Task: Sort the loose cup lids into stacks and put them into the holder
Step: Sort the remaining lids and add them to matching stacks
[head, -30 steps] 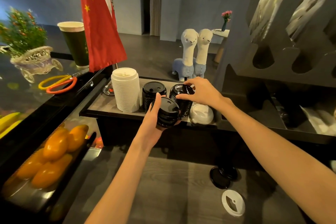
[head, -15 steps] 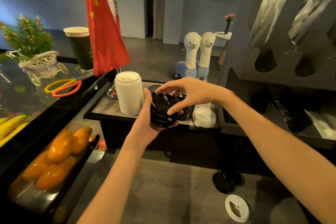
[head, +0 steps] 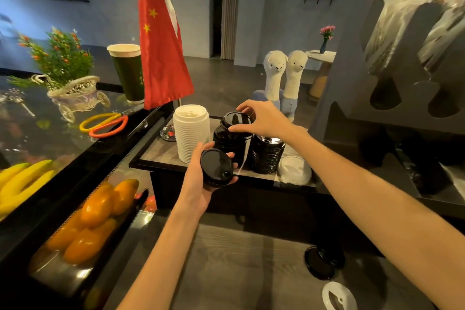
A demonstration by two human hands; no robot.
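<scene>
My left hand [head: 201,181] grips a short stack of black lids [head: 216,167] in front of the holder tray [head: 156,152]. My right hand [head: 266,122] pinches a single black lid [head: 235,118] by its rim, right on top of the middle black stack [head: 227,143] in the tray. A tall white lid stack [head: 191,132] stands to the left of it. Another black stack [head: 266,156] stands to the right. A white lid [head: 294,170] lies at the tray's right end. On the wooden counter lie loose black lids [head: 320,262] and a white lid [head: 338,296].
A red flag [head: 161,40] and a green cup [head: 128,73] stand behind the tray. Scissors [head: 105,124] and a plant basket [head: 73,93] sit on the glass case at left, with oranges [head: 95,211] and bananas [head: 22,183] inside. A dark dispenser rack [head: 412,65] rises at right.
My right hand has lifted one black lid off the stack in my left hand and carried it up onto the middle black stack. My left hand has lowered slightly.
</scene>
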